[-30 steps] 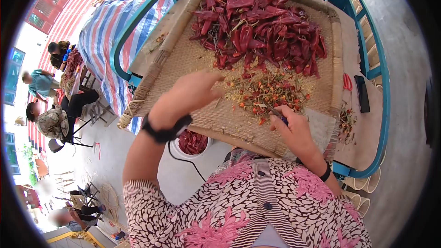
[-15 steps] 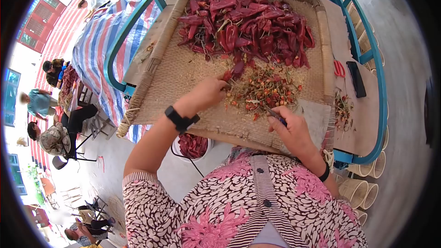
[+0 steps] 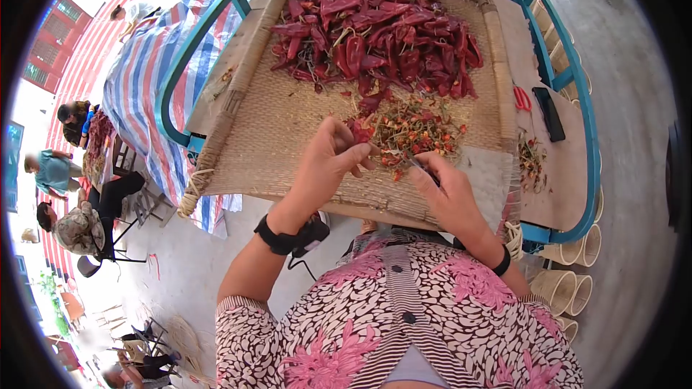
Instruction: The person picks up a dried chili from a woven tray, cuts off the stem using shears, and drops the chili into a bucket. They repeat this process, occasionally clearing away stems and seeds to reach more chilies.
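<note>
In the head view, the left hand (image 3: 324, 166) is positioned over the near part of a woven tray (image 3: 267, 137). A red pepper (image 3: 358, 130) is pinched at its curled fingers and thumb; the exact contact is partly hidden. The right hand (image 3: 450, 198) is located to the right of this grip, with its fingers pressed around a small dark-handled tool (image 3: 430, 173). The tool tip is directed toward the left fingertips; whether tip and pepper touch cannot be told.

Loose stems and orange-red bits (image 3: 425, 130) are spread on the tray just beyond the tool, to the right of the pinched pepper. The main heap of red peppers (image 3: 382, 36) is placed farther beyond both hands, on the same tray. A pale flat patch (image 3: 479, 173) is seen on the tray just to the right of the right hand.

Farther right of the tool grip, outside the tray, three items are laid on a board (image 3: 559, 198): red-handled scissors (image 3: 522, 99), a black phone (image 3: 549, 114) — to the right of the scissors — and a small scatter of stems (image 3: 532, 162), nearer the person. The board is bordered by a teal metal frame (image 3: 592, 173). Well to the left of the left hand, a striped sheet (image 3: 155, 90) is spread.
</note>
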Motion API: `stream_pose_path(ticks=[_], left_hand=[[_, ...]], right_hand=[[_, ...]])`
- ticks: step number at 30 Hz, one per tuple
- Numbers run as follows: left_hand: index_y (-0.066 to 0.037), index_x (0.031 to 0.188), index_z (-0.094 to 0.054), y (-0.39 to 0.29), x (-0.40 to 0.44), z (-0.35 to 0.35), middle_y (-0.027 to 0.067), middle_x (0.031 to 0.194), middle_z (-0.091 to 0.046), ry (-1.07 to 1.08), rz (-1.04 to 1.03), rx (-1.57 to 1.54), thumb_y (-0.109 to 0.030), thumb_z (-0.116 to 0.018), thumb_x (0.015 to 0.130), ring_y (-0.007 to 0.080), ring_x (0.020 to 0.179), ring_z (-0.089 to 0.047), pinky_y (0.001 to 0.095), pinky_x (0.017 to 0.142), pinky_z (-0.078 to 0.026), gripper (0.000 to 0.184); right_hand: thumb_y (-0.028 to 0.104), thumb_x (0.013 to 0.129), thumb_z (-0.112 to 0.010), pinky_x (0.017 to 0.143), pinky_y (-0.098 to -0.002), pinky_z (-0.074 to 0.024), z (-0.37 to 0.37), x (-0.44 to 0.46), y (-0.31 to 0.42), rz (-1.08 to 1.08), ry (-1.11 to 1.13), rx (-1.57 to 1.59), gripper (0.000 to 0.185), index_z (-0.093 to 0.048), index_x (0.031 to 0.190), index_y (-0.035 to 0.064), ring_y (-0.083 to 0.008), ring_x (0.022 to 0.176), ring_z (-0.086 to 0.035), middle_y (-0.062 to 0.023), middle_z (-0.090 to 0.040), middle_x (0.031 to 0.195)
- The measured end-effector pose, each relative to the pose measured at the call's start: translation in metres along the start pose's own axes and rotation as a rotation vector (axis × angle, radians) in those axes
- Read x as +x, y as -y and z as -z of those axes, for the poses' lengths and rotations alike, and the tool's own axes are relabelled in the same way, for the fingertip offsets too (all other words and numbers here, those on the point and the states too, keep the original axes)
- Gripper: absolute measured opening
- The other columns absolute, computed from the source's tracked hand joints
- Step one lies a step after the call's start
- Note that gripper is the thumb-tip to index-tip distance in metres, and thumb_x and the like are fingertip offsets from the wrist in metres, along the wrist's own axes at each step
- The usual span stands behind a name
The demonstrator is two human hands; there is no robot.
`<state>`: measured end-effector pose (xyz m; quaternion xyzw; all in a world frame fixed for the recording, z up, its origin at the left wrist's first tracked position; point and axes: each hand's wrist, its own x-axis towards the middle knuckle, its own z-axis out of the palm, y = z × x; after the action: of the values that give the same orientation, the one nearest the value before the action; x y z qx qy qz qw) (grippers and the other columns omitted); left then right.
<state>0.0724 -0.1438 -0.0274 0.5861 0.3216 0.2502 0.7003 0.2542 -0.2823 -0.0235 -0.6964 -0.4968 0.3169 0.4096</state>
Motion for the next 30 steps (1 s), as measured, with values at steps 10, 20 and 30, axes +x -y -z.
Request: stream_pose_path(ticks=[10,20,30], left_hand=[[0.002,0.120,-0.050,0.015,-0.017,-0.049,0.0064,0.099,-0.065,-0.027,-0.088,-0.046,-0.013,-0.053,0.099,0.0102,0.085,-0.061,0.0249,0.076,-0.048,0.026],[-0.001,0.104,-0.058,0.024,-0.021,-0.063,0.0022,0.086,-0.064,-0.106,-0.048,-0.176,-0.019,-0.054,0.099,0.0076,0.077,-0.058,0.0240,0.073,-0.047,0.019],[-0.002,0.102,-0.061,0.028,-0.024,-0.067,0.0018,0.085,-0.065,-0.097,-0.020,-0.142,-0.020,-0.056,0.098,0.0088,0.080,-0.059,0.0253,0.078,-0.047,0.019]], right_hand=[[0.033,0.088,-0.064,0.063,-0.0351,-0.0472,0.016,0.009,0.007,0.152,0.046,-0.070,0.032,-0.062,0.107,0.0071,-0.0271,0.072,-0.062,-0.0122,-0.063,0.081],[0.036,0.090,-0.062,0.064,-0.0360,-0.0479,0.021,0.010,-0.012,0.191,0.057,-0.039,0.034,-0.063,0.106,0.0055,-0.0302,0.075,-0.064,-0.0153,-0.064,0.083],[0.032,0.090,-0.064,0.063,-0.0326,-0.0461,0.032,0.007,-0.008,0.150,0.166,-0.059,0.032,-0.064,0.103,0.0035,-0.0239,0.069,-0.060,-0.0136,-0.062,0.079]])
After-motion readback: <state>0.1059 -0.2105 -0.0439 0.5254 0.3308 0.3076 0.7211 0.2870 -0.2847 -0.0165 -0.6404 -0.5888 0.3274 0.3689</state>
